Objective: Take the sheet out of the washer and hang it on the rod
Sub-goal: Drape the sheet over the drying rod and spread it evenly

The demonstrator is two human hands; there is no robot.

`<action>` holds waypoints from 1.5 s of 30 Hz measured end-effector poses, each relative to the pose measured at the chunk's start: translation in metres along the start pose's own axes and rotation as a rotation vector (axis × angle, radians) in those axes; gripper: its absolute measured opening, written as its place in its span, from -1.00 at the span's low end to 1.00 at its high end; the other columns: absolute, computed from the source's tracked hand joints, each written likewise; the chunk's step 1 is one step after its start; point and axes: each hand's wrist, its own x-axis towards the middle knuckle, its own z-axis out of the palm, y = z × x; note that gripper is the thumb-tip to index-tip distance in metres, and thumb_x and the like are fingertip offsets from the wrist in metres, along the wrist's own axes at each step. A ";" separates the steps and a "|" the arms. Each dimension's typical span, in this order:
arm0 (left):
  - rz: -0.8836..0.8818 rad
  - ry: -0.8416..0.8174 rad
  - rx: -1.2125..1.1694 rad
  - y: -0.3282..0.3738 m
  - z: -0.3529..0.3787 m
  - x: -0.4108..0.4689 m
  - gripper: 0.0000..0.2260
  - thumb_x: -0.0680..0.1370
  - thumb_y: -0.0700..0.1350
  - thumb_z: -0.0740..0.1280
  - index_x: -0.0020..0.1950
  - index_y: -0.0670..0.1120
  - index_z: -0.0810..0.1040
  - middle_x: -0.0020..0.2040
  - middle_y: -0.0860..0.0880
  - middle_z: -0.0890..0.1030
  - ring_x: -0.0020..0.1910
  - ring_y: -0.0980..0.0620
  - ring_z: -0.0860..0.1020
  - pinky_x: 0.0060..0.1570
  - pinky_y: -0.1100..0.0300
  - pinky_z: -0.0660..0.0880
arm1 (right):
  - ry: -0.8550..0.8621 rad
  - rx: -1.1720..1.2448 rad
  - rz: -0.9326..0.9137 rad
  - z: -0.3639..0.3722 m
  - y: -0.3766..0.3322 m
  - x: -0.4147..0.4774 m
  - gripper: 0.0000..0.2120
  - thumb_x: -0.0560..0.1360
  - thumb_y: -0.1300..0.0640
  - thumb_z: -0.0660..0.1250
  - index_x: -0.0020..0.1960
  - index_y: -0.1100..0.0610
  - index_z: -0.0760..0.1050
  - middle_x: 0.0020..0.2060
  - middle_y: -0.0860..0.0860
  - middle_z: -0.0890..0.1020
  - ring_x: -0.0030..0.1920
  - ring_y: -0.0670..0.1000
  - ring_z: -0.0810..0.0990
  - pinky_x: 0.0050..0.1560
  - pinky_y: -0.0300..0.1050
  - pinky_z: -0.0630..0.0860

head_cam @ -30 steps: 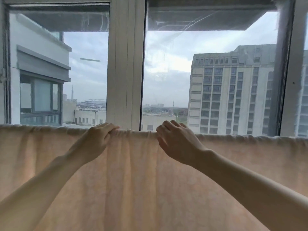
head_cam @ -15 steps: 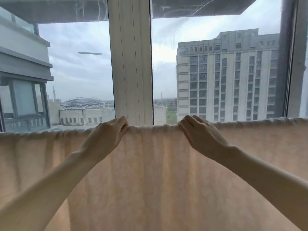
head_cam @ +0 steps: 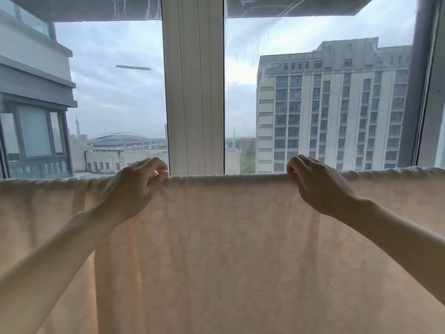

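Note:
A pale peach sheet (head_cam: 221, 249) hangs draped over a horizontal rod that runs across the whole view; the rod itself is hidden under the sheet's top fold. My left hand (head_cam: 134, 189) pinches the top fold left of centre. My right hand (head_cam: 320, 186) grips the same fold right of centre, fingers curled over the top. Between the hands the fold lies smooth and taut. Outside them it is bunched and wrinkled. The washer is out of view.
A large window stands right behind the rod, with a white vertical frame post (head_cam: 192, 92) between my hands. A dark frame edge (head_cam: 428, 92) is at the right. Buildings and sky show through the glass.
Both hands have slid apart along the top fold, left hand leftward and right hand rightward, smoothing the sheet between them. The view has shifted a little.

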 end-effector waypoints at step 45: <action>-0.140 0.014 -0.051 -0.065 -0.032 -0.034 -0.84 0.60 -0.09 0.28 0.13 -0.03 0.60 0.03 0.12 0.61 0.03 0.17 0.53 0.03 0.45 0.35 | -0.107 0.174 -0.225 0.027 -0.140 0.059 -0.78 0.64 -0.03 0.07 0.08 0.08 0.40 -0.12 -0.02 0.59 -0.23 -0.02 0.54 -0.21 -0.03 0.55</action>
